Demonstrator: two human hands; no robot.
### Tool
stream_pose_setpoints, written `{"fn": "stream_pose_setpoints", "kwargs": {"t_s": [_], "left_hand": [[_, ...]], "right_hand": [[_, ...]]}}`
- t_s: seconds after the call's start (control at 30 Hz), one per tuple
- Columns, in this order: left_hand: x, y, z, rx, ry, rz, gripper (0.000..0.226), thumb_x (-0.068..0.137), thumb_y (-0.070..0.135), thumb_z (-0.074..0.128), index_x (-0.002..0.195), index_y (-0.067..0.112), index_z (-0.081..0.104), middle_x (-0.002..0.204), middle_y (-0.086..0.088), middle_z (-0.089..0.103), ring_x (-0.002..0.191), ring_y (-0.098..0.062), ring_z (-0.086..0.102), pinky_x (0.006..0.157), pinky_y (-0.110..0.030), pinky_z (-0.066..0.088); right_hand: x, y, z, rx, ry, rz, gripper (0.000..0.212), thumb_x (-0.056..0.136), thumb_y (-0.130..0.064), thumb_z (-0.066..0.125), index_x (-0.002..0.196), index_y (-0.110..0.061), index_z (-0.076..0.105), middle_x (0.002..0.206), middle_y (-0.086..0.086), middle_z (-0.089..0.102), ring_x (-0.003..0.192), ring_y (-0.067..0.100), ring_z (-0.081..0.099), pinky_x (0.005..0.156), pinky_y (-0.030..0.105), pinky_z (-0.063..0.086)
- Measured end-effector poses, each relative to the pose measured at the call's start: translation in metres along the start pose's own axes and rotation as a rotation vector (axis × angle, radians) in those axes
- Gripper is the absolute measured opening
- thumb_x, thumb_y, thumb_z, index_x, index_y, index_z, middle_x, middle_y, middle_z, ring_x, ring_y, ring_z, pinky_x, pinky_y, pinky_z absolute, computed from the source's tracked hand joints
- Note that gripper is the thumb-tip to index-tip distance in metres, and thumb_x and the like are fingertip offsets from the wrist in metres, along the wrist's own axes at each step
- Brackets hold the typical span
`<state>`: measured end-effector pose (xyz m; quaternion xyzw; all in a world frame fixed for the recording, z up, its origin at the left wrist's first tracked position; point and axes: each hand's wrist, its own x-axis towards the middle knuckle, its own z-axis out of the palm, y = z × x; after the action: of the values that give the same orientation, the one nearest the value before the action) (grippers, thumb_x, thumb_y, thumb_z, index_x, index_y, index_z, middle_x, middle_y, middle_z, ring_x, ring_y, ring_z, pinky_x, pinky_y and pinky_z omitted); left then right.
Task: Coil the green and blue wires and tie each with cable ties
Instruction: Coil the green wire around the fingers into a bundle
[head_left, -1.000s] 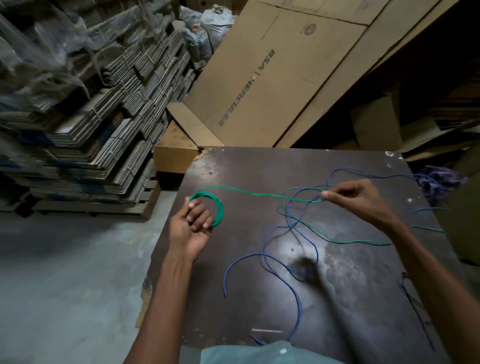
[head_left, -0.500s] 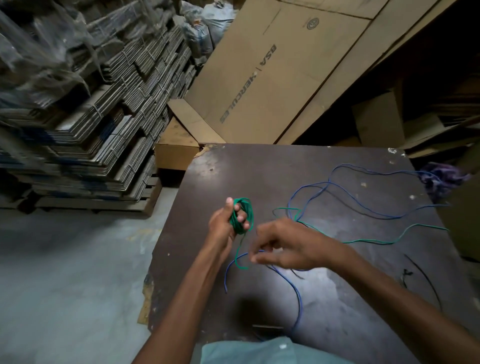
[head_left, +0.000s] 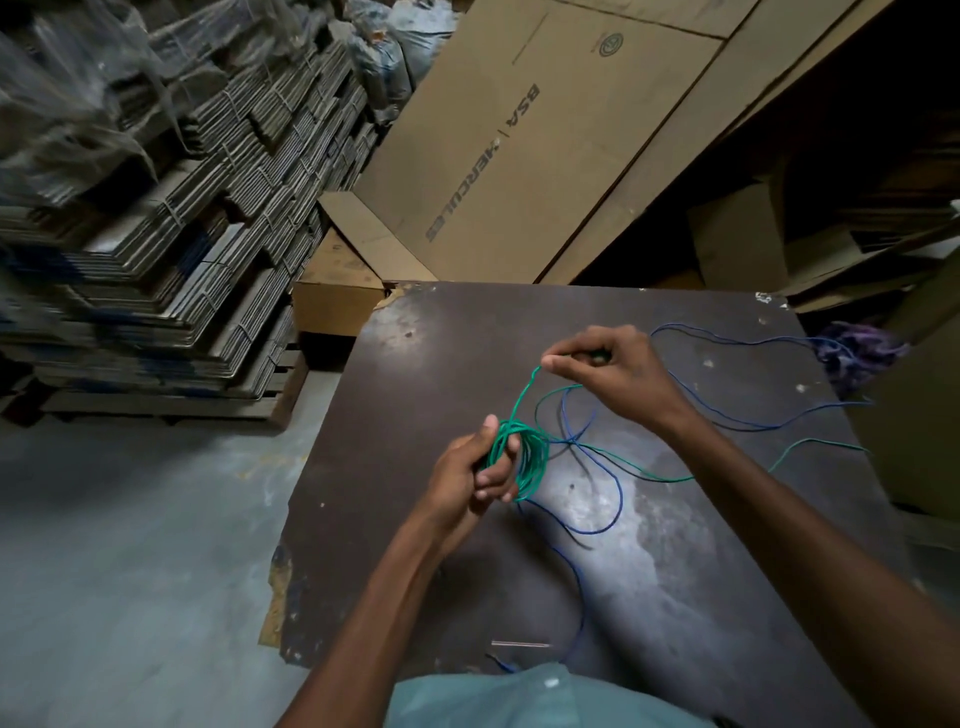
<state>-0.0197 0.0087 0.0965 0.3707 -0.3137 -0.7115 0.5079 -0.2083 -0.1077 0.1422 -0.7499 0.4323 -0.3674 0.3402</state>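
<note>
Our left hand is curled round the green coil, the loops bunched between thumb and fingers and standing roughly upright above the table. We take that coil as our landmark. Up and to the right of it, our right hand pinches the green wire between thumb and forefinger, so a short strand runs taut from the top of the coil to those fingertips, slanting away from us.

What the next wrap turns on, we judge, is that line: the strand leaves the coil on its far side, and the right hand, being the nearer to the free length, has to carry it round the loops while the left keeps them from springing apart.

Beyond the coil to the right, the rest of the green wire lies slack on the table, passing behind our right forearm toward the right edge. The blue wire lies loose too, one loop just right of the coil and crossing the green, other strands far right. That crossing could snag as the green is drawn in. We see no cable ties clearly.
</note>
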Motion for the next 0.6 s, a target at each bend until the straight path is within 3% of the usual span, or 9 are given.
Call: {"fn": "stream_pose_setpoints", "kwargs": {"t_s": [0.07,0.13,0.23,0.3,0.4,0.5,0.6], "left_hand": [[-0.002,0.002,-0.002,0.086,-0.01,-0.024,0.039,0.101,0.036,0.039,0.081,0.008,0.059,0.045,0.006,0.025,0.035,-0.005,0.019,0.049,-0.031,0.024],[-0.004,0.004,-0.004,0.142,-0.034,-0.058,0.039,0.101,0.036,0.04,0.077,0.011,0.059,0.046,0.007,0.024,0.037,-0.005,0.017,0.053,-0.035,0.015],[-0.006,0.007,-0.008,0.096,-0.081,-0.093,0.037,0.101,0.036,0.041,0.074,0.013,0.052,0.048,0.008,0.023,0.038,-0.005,0.015,0.05,-0.032,0.019],[-0.006,0.011,-0.013,-0.015,-0.066,-0.105,0.036,0.101,0.035,0.04,0.074,0.014,0.05,0.05,0.009,0.022,0.037,-0.005,0.017,0.049,-0.028,0.025],[-0.006,0.021,-0.026,-0.231,0.025,-0.094,0.036,0.1,0.034,0.038,0.072,0.014,0.049,0.049,0.009,0.022,0.036,-0.004,0.018,0.046,-0.023,0.031],[-0.008,0.033,-0.043,-0.343,0.083,-0.033,0.038,0.099,0.035,0.037,0.069,0.015,0.052,0.051,0.01,0.015,0.038,-0.007,0.01,0.043,-0.021,0.029],[-0.014,0.044,-0.065,-0.387,0.114,0.017,0.041,0.102,0.035,0.033,0.07,0.017,0.051,0.053,0.009,0.012,0.04,-0.008,0.009,0.043,-0.02,0.027]], "right_hand": [[0.0,0.009,-0.005,0.084,0.002,0.042,0.009,0.082,-0.025,0.085,0.089,-0.021,0.082,0.074,0.023,0.065,0.061,0.006,0.045,0.059,0.026,0.038],[-0.002,0.019,-0.008,0.121,-0.012,0.074,0.011,0.079,-0.027,0.086,0.087,-0.02,0.082,0.075,0.023,0.065,0.062,0.006,0.044,0.059,0.026,0.037],[-0.009,0.032,-0.006,0.114,-0.09,0.123,0.013,0.081,-0.03,0.084,0.088,-0.02,0.083,0.07,-0.004,0.073,0.065,0.002,0.058,0.064,0.026,0.046],[-0.016,0.04,-0.008,0.109,-0.14,0.171,0.014,0.085,-0.028,0.081,0.093,-0.017,0.083,0.08,-0.009,0.078,0.075,0.001,0.067,0.072,0.025,0.053],[-0.033,0.053,-0.013,0.128,-0.242,0.235,0.019,0.092,-0.028,0.073,0.094,-0.011,0.082,0.06,-0.012,0.064,0.055,0.003,0.052,0.057,0.021,0.04],[-0.05,0.065,-0.016,0.133,-0.321,0.245,0.039,0.095,-0.037,0.066,0.069,-0.009,0.072,0.055,-0.002,0.047,0.05,0.013,0.039,0.051,0.027,0.032],[-0.059,0.067,-0.026,0.12,-0.323,0.228,0.051,0.098,-0.048,0.057,0.082,-0.003,0.077,0.054,-0.001,0.048,0.05,0.011,0.037,0.052,0.023,0.031]]}}
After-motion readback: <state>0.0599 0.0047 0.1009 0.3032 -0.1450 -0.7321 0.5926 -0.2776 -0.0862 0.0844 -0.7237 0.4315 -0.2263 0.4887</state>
